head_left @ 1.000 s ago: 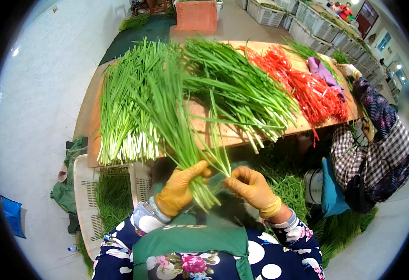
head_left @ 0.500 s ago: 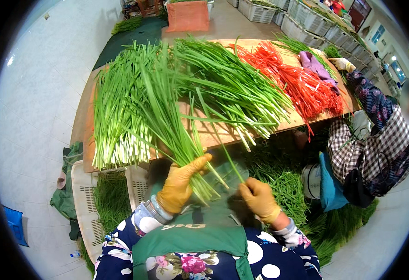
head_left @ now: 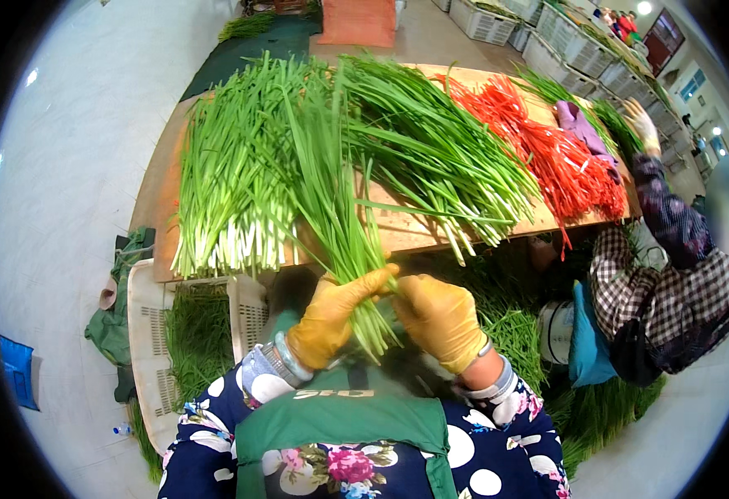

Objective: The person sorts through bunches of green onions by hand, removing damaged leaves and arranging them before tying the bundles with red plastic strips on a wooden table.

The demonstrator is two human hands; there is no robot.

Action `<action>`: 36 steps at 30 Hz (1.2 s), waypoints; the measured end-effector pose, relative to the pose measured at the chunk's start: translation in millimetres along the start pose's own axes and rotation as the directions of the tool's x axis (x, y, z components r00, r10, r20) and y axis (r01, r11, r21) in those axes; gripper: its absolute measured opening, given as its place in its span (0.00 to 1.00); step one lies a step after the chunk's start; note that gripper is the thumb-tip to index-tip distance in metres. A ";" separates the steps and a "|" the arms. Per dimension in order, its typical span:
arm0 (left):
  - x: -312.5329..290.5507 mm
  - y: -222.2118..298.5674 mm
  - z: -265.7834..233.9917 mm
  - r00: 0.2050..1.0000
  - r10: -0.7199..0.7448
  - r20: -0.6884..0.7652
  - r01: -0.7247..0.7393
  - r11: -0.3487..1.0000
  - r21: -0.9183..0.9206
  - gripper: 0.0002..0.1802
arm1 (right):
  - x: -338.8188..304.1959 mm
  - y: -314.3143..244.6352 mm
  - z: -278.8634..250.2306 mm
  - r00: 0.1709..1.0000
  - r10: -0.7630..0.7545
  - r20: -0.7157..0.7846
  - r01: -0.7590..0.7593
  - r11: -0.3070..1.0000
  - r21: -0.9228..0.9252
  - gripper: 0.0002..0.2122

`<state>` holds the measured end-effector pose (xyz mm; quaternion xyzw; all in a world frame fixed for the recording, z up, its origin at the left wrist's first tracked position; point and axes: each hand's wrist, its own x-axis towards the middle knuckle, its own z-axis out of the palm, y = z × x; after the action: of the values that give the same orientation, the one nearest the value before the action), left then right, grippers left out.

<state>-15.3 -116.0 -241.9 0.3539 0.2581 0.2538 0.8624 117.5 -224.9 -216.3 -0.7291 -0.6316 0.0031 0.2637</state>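
Observation:
Both my hands wear yellow gloves. My left hand [head_left: 333, 318] grips a bunch of long green chives [head_left: 331, 200] near its pale lower ends, the leaves fanning up and away over the wooden table [head_left: 406, 229]. My right hand [head_left: 441, 320] is closed on the same bunch just beside the left, at the stalk ends in front of my green apron.
Two piles of chives [head_left: 223, 175] [head_left: 439, 150] lie on the table, with a heap of red ties [head_left: 560, 154] at the right. A person in a checked shirt [head_left: 672, 283] reaches onto the table's right end. A white crate [head_left: 152, 341] holds greens at lower left; more greens lie on the floor.
My right hand dropped away from the bunch half a second ago and has come back up to grip the stalk ends beside my left hand. The bunch stands more upright.

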 end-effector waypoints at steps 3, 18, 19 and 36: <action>-5.8 1.9 -10.2 0.998 -0.035 0.048 0.036 0.999 -0.028 0.19 | -0.8 4.2 7.7 0.989 0.127 -0.074 -0.103 0.958 0.269 0.08; 6.4 -13.2 -5.1 0.998 -0.035 -0.043 0.031 0.995 -0.094 0.14 | -137.3 73.8 10.1 0.921 0.390 -0.001 -0.382 0.902 -0.201 0.10; 7.8 -16.8 -14.0 1.000 0.014 -0.012 -0.013 0.998 0.057 0.14 | -161.7 93.7 7.9 0.817 0.560 0.141 -0.478 0.793 -0.377 0.11; -4.7 37.0 -7.6 0.986 -0.165 -0.018 0.156 0.959 -0.235 0.14 | 10.7 12.5 -36.8 0.966 0.242 -0.095 -0.222 0.959 0.179 0.07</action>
<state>-33.0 -92.4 -217.9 0.2232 0.2707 0.2181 0.9107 143.6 -229.8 -186.0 -0.7725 -0.5228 0.0444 0.3576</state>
